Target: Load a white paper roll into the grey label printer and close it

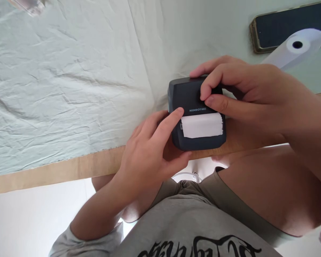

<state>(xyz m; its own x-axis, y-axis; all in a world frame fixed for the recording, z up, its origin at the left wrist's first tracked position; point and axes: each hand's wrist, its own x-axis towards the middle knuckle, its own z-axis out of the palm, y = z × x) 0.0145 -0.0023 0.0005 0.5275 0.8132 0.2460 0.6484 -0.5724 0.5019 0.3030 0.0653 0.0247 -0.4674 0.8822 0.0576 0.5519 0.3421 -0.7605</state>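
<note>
A dark label printer (pixel 196 96) marked NIIMBOT sits at the table's near edge. Out of its slot comes a strip of white paper (pixel 202 125) with a ragged right end, lying over the printer's near part. My left hand (pixel 149 150) grips the printer from the left, index fingertip on its top face beside the paper and thumb at the near edge. From the right, my right hand (pixel 246 89) holds the printer too. Its thumb and index tip meet on the top face, and another finger rests over the far edge. Whatever lies under those fingertips is hidden.
A white paper roll (pixel 296 46) with a dark core hole is behind my right hand, partly unwound. Beyond it lies a phone (pixel 270 30) in a case. Wrinkled pale cloth (pixel 69 82) covers the table, leaving a bare wooden edge (pixel 96 162). A clear object (pixel 33 7) shows at top left.
</note>
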